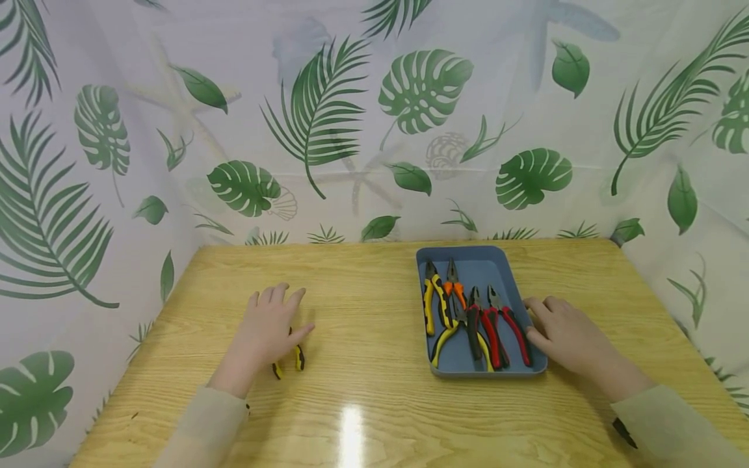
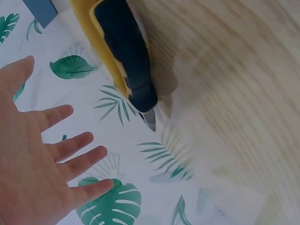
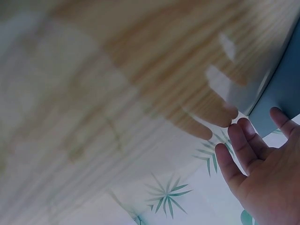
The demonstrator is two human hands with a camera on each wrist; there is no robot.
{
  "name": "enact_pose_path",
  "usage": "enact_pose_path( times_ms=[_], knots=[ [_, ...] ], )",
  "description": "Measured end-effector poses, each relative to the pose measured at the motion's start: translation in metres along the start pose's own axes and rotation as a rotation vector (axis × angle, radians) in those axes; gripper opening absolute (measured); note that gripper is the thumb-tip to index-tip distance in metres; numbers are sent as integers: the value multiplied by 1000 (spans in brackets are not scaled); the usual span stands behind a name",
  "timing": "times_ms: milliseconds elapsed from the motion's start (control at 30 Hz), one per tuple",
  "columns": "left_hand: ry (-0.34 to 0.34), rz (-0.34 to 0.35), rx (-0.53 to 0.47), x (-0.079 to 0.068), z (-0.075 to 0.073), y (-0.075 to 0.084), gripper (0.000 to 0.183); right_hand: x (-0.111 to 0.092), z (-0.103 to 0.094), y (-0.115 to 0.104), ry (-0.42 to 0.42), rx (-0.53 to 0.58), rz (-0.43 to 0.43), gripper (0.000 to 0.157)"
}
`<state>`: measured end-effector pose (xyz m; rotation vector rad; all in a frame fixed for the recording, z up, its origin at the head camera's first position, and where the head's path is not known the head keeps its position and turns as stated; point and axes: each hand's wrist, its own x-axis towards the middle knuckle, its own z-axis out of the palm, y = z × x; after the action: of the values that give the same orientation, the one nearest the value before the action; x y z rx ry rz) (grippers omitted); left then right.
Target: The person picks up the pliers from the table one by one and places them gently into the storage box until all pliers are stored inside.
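Observation:
My left hand [image 1: 266, 331] hovers over the table with fingers spread, above a pair of pliers [image 1: 300, 359] with yellow-and-black handles. From above, the hand hides most of these pliers; the left wrist view shows their handles [image 2: 129, 56] and a metal tip, apart from the fingers. My right hand [image 1: 570, 335] is at the right side of a blue-grey tray [image 1: 488, 375], fingers loosely bent. In the right wrist view, a fingertip appears to touch the tray's wall [image 3: 276, 93]. Several pliers lie in the tray, among them orange-handled pliers [image 1: 458, 294] and red-and-black-handled pliers [image 1: 517, 335].
The wooden table [image 1: 363, 325] ends at the back against a hanging cloth [image 1: 351, 130] printed with green leaves. A bright reflection lies on the wood near the front. The tray stands right of the middle.

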<state>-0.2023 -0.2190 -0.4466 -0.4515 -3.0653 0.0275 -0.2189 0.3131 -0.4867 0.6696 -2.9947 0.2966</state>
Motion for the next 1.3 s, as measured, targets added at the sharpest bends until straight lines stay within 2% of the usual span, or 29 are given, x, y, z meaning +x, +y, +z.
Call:
enact_pose_path(
  times_ms=[467,767,933,1167,1300],
  knots=[
    [-10,-82,1,-13,0,-21,72,0,1,1,13,-1,-10,43],
    [-48,-135,-5,-23,4,-20,68,0,4,3,-1,-20,4,47],
    [-53,-165,12,-27,10,-19,74,-2,5,4,3,-16,-2,47],
    [-121,-196,32,-32,15,-18,67,-1,3,2,-3,-13,0,46],
    [-133,-204,23,-31,15,-15,69,-1,3,1,0,-11,-2,47]
  ],
)
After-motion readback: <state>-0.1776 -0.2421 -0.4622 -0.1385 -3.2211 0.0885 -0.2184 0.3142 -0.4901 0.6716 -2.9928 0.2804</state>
